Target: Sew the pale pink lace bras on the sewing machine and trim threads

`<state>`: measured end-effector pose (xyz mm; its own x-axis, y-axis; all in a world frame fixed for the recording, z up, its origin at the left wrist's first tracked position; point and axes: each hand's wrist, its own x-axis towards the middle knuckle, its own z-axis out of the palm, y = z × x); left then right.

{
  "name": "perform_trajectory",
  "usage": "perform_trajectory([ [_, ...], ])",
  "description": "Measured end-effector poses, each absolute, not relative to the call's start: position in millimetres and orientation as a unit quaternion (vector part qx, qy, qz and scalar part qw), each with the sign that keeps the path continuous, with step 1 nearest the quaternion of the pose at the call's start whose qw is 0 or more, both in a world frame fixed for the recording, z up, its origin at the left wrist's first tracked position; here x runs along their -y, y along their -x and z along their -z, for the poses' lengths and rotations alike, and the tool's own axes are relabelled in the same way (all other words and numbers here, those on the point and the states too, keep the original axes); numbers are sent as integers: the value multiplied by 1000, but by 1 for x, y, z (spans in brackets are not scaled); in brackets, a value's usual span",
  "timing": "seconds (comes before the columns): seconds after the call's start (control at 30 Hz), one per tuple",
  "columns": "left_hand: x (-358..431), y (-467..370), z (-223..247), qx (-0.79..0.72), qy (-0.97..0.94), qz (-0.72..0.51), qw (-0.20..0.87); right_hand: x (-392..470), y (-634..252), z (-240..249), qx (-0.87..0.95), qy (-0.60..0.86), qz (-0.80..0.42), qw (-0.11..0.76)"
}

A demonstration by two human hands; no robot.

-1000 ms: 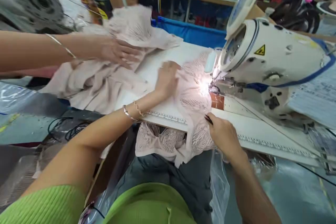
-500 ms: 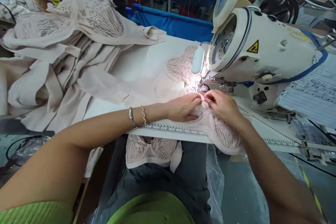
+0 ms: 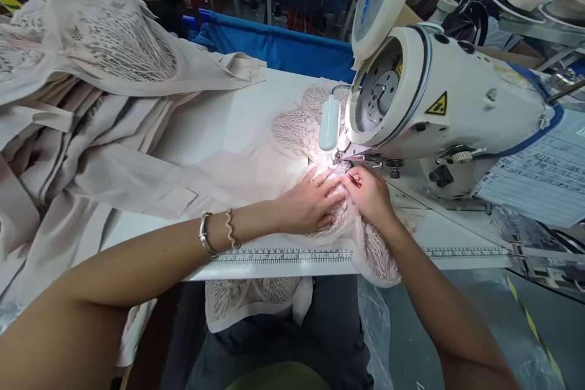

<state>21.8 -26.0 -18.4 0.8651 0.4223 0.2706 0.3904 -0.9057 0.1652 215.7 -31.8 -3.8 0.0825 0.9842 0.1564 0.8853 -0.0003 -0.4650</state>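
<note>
A pale pink lace bra [image 3: 377, 253] lies under the needle area of a white sewing machine [image 3: 457, 103], part of it hanging over the table's front edge. My left hand [image 3: 306, 204] rests flat on the lace just left of the presser foot, fingers spread. Close to the foot on the right, my right hand [image 3: 372, 195] is closed in a pinch at the fabric. A small dark-red thing [image 3: 354, 180] shows between its fingers, too small to name. A lit lamp [image 3: 329, 122] shines on the stitching spot. The fabric right under my fingers is partly hidden.
A heap of pale pink bras [image 3: 123, 42] covers the table's left side. Another lace bra [image 3: 251, 301] lies on my lap. A ruler strip [image 3: 283, 256] runs along the front edge. Behind the table hangs blue cloth [image 3: 278, 39]; a written sheet [image 3: 539, 164] is at right.
My left hand has gone from curled fingers to spread flat on the lace. My right hand stays pinched by the foot. The whole view has shifted slightly.
</note>
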Motion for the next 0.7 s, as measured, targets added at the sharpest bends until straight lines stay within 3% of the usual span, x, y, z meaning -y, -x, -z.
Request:
perform_trajectory([
  [0.1,19,-15,20,-143,-964,-184,125,35,-214,3,665,704,-128,211],
  [0.2,17,-15,23,-217,-931,-234,176,38,-215,3,672,693,-135,222],
  [0.3,19,-17,26,-288,-924,-225,110,41,-216,4,673,693,-132,222],
  [0.47,26,-19,23,-260,-951,-166,-14,44,-214,5,706,671,-74,213],
  [0.7,25,-21,19,-240,-959,-147,-38,48,-213,14,758,627,-3,179],
])
